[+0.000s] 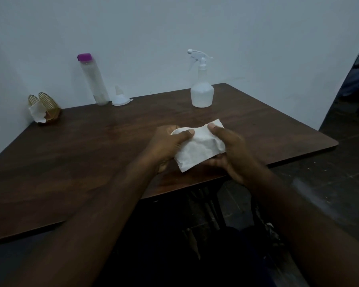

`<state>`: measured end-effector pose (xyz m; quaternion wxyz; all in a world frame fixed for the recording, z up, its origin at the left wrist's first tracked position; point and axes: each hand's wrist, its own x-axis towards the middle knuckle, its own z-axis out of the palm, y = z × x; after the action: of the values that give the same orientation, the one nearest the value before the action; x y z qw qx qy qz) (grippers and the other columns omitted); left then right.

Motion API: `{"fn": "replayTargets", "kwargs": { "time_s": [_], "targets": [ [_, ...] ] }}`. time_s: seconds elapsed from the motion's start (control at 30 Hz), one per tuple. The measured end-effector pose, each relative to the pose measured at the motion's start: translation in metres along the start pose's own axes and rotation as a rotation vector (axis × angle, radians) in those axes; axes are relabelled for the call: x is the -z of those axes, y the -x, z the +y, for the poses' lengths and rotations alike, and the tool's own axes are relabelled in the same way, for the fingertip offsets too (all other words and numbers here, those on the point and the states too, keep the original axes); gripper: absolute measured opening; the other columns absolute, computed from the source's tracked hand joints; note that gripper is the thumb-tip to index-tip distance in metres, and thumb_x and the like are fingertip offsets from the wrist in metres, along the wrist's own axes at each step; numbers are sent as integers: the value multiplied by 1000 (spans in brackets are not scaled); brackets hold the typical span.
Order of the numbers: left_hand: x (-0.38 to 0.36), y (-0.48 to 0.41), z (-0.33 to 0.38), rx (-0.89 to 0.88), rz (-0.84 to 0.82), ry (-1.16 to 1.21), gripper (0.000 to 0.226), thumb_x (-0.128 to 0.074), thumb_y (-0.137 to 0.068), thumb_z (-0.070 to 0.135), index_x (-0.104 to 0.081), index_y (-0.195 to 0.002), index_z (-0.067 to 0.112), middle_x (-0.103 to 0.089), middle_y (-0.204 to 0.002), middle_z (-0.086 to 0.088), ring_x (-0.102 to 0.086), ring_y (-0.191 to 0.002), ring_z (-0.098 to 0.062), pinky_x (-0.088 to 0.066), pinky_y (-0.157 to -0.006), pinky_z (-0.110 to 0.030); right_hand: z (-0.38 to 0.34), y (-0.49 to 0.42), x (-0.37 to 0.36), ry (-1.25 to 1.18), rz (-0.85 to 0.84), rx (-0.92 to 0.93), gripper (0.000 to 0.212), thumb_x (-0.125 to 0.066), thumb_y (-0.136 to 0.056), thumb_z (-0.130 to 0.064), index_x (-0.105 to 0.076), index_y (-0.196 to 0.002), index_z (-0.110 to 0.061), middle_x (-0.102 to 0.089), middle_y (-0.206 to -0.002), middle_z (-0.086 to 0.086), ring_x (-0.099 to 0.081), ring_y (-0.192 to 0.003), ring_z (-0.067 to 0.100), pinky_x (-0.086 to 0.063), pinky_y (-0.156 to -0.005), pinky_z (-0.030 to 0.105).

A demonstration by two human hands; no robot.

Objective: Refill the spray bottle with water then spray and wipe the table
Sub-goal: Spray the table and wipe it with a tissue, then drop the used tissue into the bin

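Note:
A crumpled white paper napkin [198, 148] is held above the near right part of the dark wooden table [91, 146]. My left hand [168, 143] pinches its left end with thumb on top. My right hand [228, 150] grips its right end, thumb pressed on the upper edge. The white spray bottle [201, 90] stands upright at the back right of the table, nozzle pointing left, apart from both hands.
A tall clear bottle with a purple cap [93, 79] stands at the back by the wall, a white funnel [120, 98] upside down beside it. A gold napkin holder [45, 109] with a napkin sits at the back left corner. Dark floor lies right of the table.

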<state>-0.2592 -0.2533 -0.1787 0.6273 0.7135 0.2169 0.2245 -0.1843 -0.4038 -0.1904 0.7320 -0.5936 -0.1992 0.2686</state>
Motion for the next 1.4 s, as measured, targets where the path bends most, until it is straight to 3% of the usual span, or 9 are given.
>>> {"fn": "replayTargets", "kwargs": {
  "time_s": [0.17,0.3,0.43,0.63,0.8,0.9,1.13,1.27,1.4],
  "targets": [
    [-38,13,2,13,-105,29,11,-74,-81,10,-67,-90,9,-72,-94,-14,-69,-85,-24,-58,-80,-44,-10,-4,53,198,114,31,14,-59,-98,-19,-68,-102,-10,-76,-97,10,-74,-92,27,-59,-80,44],
    [-97,34,12,-177,-215,-149,61,-73,-76,1,-55,-129,26,-60,-125,3,-62,-101,-5,-55,-83,-21,-25,16,113,276,148,55,12,-60,-97,-14,-69,-97,-7,-76,-92,12,-73,-83,24,-60,-78,42],
    [-159,51,15,-307,-330,-220,49,-67,-75,-3,-70,-112,29,-67,-113,11,-64,-97,-5,-54,-85,-23,-31,40,181,338,193,31,18,-62,-95,-10,-70,-108,-1,-73,-103,21,-71,-93,33,-58,-82,45],
    [-237,63,-40,-86,-451,-82,30,-74,-76,-3,-74,-100,15,-70,-102,6,-67,-95,-7,-54,-90,-28,-5,63,264,390,297,-99,20,-66,-91,-8,-69,-107,4,-74,-99,20,-72,-88,32,-59,-81,48],
    [-278,64,-121,245,-565,-8,22,-65,-80,-12,-71,-78,8,-65,-61,4,-57,-51,0,-46,-52,-13,54,62,320,421,382,-253,18,-71,-88,-11,-70,-97,5,-74,-87,18,-70,-63,17,-60,-54,30],
    [-296,54,-170,451,-528,23,22,-62,-82,-13,-67,-79,8,-66,-74,-3,-61,-58,-3,-51,-54,-15,97,51,343,433,430,-340,15,-71,-88,-11,-68,-89,3,-69,-68,9,-63,-50,12,-47,-38,19],
    [-340,16,-266,815,-471,-71,22,-58,-85,-13,-61,-90,9,-64,-94,-11,-62,-77,-16,-53,-57,-27,207,30,391,328,475,-617,12,-60,-96,-5,-62,-85,-2,-65,-82,16,-65,-70,25,-61,-54,34],
    [-363,4,-304,826,-461,-200,32,-58,-82,-17,-60,-108,2,-60,-94,-13,-57,-78,-16,-55,-78,-40,253,24,410,278,526,-698,5,-61,-93,1,-62,-91,5,-66,-82,17,-66,-69,26,-60,-50,32],
    [-381,-10,-334,771,-460,-283,37,-58,-80,-18,-60,-113,-1,-58,-99,-15,-56,-79,-17,-55,-73,-37,282,7,425,277,594,-683,6,-65,-89,5,-62,-91,9,-66,-87,24,-66,-67,27,-59,-47,32]
  ]
}}
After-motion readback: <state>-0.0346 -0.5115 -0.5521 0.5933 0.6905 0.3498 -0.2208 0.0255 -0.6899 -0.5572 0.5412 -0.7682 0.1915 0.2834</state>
